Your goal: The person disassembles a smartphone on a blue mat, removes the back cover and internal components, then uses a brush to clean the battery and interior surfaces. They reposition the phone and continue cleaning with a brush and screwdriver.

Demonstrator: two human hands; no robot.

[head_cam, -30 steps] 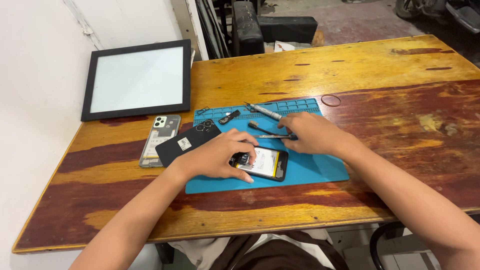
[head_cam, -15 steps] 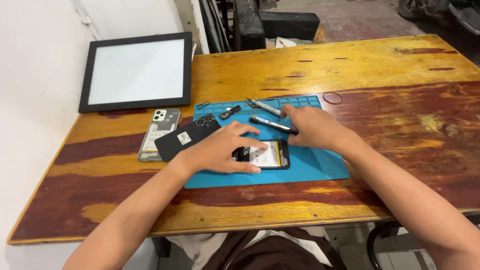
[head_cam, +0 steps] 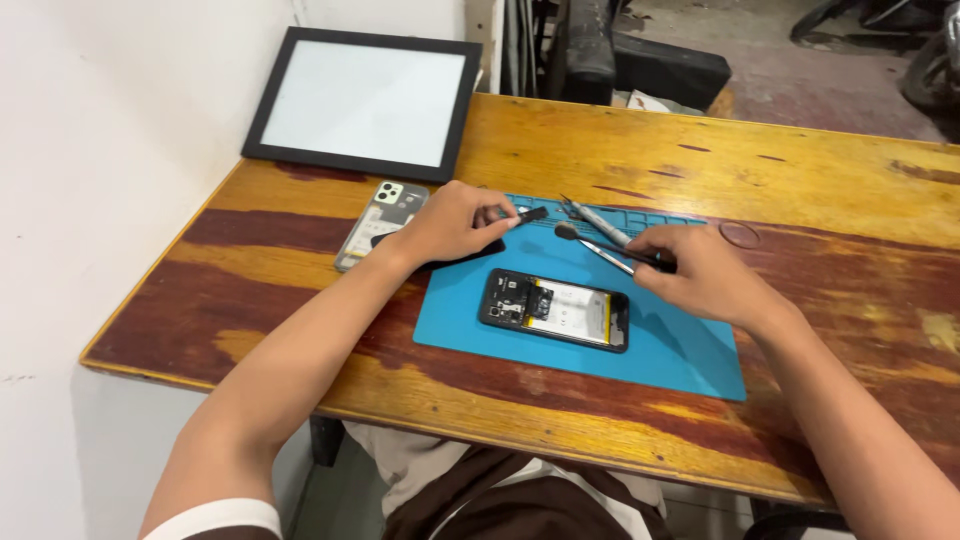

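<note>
An opened phone (head_cam: pixel 555 309) with its insides showing lies on a blue work mat (head_cam: pixel 660 345) on the wooden table (head_cam: pixel 620 150). My left hand (head_cam: pixel 450 222) is at the mat's far left corner, fingers pinched on a small black tool (head_cam: pixel 530 213), resting over a dark phone back cover (head_cam: pixel 462 252). My right hand (head_cam: pixel 695 275) hovers above the mat's right half, holding a thin black screwdriver (head_cam: pixel 600 250) that points left. A grey metal tool (head_cam: pixel 598 222) lies on the mat just beyond it.
A phone in a clear case (head_cam: pixel 381 222) lies left of the mat. A black-framed light panel (head_cam: pixel 362 100) sits at the table's far left. A thin ring (head_cam: pixel 740 235) lies right of the mat. A white wall runs along the left.
My left hand left the opened phone and moved up-left to the small black tool. My right hand lifted the screwdriver off the mat. The phone lies uncovered.
</note>
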